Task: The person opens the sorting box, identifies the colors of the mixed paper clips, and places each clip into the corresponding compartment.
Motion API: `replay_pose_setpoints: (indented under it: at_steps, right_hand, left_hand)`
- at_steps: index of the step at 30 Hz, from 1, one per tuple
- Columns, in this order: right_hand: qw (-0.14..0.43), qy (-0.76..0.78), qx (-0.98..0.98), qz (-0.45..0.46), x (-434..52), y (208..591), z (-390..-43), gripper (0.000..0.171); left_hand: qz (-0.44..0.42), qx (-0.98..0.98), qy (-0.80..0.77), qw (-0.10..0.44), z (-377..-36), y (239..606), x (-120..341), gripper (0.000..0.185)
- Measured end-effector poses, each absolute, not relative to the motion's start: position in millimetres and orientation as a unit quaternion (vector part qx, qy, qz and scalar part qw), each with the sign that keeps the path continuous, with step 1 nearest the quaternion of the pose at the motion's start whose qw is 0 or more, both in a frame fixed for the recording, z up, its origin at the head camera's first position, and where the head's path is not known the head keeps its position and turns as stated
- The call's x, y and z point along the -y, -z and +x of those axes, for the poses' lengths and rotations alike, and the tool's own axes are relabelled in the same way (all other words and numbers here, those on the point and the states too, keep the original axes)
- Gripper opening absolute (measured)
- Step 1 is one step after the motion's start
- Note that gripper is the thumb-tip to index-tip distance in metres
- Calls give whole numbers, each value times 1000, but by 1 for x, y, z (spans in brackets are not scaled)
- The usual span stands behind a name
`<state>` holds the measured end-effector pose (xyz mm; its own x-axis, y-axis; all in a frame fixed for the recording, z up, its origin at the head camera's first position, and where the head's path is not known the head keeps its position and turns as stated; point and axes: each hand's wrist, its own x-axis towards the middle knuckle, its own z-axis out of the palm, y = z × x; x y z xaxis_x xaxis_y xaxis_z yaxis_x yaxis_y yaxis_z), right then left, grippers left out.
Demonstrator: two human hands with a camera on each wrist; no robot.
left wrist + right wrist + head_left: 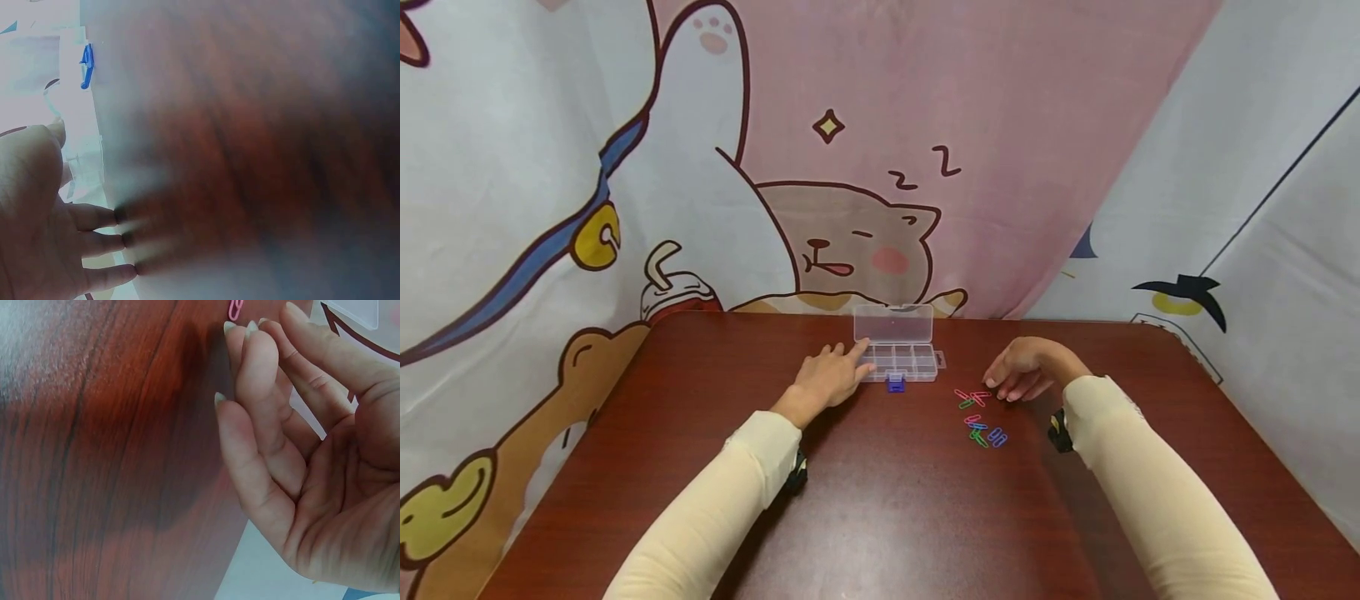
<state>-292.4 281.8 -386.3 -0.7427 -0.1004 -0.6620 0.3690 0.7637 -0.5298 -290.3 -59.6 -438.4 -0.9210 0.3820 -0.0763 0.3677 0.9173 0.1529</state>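
Observation:
A clear plastic compartment box (917, 376) stands on the table with its lid (892, 323) raised at the back. My left hand (829, 377) rests at the box's left end, fingers spread, with thumb and index finger touching it. To the right of the box, my right hand (1026, 367) hovers low with loosely bent fingers; nothing shows between them. Beside its fingertips lie red-pink paper clips (978, 399) and a green paper clip (966, 404). One pink paper clip (235, 309) appears just beyond those fingertips in the right wrist view. Nearer lie blue paper clips (997, 437) and green ones (979, 439).
A blue latch (896, 384) sticks out from the box's front, and a clear hanging tab (940, 359) from its right end. The brown wooden table (880, 500) reaches back to a cartoon-printed curtain (1000, 125).

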Motion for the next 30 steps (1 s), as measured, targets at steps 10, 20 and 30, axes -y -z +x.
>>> replay_pose_setpoints:
  at_steps: [10, 20, 30]
  right_hand:
    - [349, 311, -882, 66, -276, 393, -290, 19]
    - [327, 283, -900, 63, -273, 401, -288, 13]
    - [331, 279, -899, 63, -271, 405, -290, 10]
  left_hand:
    - [189, -978, -64, 55, -291, 437, 59, 62]
    - [190, -978, -63, 54, -292, 439, 57, 61]
    - [185, -979, -69, 56, -292, 440, 57, 61]
